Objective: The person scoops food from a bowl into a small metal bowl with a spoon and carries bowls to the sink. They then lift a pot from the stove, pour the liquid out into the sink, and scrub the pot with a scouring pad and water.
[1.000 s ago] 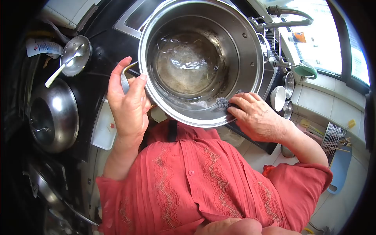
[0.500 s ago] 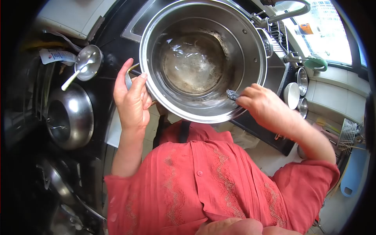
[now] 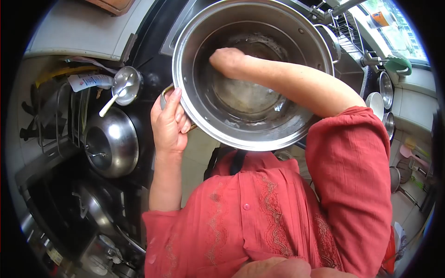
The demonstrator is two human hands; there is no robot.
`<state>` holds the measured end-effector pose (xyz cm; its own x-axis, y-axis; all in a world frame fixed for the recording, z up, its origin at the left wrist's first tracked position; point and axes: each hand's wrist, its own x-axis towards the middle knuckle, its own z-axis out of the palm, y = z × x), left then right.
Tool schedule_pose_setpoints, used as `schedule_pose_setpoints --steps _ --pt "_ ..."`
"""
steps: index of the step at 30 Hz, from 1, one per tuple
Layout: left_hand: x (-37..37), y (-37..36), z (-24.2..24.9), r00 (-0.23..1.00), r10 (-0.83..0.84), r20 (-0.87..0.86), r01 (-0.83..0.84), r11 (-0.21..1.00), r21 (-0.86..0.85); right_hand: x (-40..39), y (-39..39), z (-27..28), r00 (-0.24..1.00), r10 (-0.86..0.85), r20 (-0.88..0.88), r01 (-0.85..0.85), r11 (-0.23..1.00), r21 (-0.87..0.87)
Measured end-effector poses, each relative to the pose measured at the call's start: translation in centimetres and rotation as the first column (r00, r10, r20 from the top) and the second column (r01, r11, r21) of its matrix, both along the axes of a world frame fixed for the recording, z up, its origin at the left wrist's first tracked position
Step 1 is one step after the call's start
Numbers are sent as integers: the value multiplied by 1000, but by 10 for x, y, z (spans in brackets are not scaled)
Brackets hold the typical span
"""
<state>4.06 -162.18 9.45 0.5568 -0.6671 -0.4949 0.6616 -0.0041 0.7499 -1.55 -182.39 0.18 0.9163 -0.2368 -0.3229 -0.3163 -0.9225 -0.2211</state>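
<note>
In the head view, the pot (image 3: 222, 129) is tilted toward the person in the red shirt (image 3: 259, 217), shallow water (image 3: 248, 98) inside it, and the left hand (image 3: 171, 123) has its fingers clamped on the side handle (image 3: 163, 99). The right hand (image 3: 227, 62) reaches inside near the far-left wall, its fingers curled, though whether they grip anything cannot be told. Left of the pot, a white-handled spoon (image 3: 111, 103) rests in a small metal bowl (image 3: 134, 90) beside a domed metal lid (image 3: 121, 143).

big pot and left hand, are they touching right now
Touching. The head view shows the left hand at the side of the big pot, its thumb against the outer edge of the rim.
</note>
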Motion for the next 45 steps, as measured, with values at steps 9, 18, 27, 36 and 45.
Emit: schedule_pose_setpoints --steps 9,18,27,36,45 --pt "-8 -3 5 999 23 47 -25 999 29 -22 55 43 880 -224 418 -76 804 590" --pt "-12 -5 6 997 52 51 -54 997 47 -60 56 83 955 292 60 -262 725 637" --pt "-3 -3 5 999 -44 26 45 999 -17 9 -42 22 902 -324 284 277 941 194" --pt "-9 -7 5 996 88 33 -89 996 30 -39 54 4 948 314 -48 -231 785 575" --pt "1 -7 4 999 -1 35 3 999 -46 -18 42 -18 955 -23 295 -86 933 351"
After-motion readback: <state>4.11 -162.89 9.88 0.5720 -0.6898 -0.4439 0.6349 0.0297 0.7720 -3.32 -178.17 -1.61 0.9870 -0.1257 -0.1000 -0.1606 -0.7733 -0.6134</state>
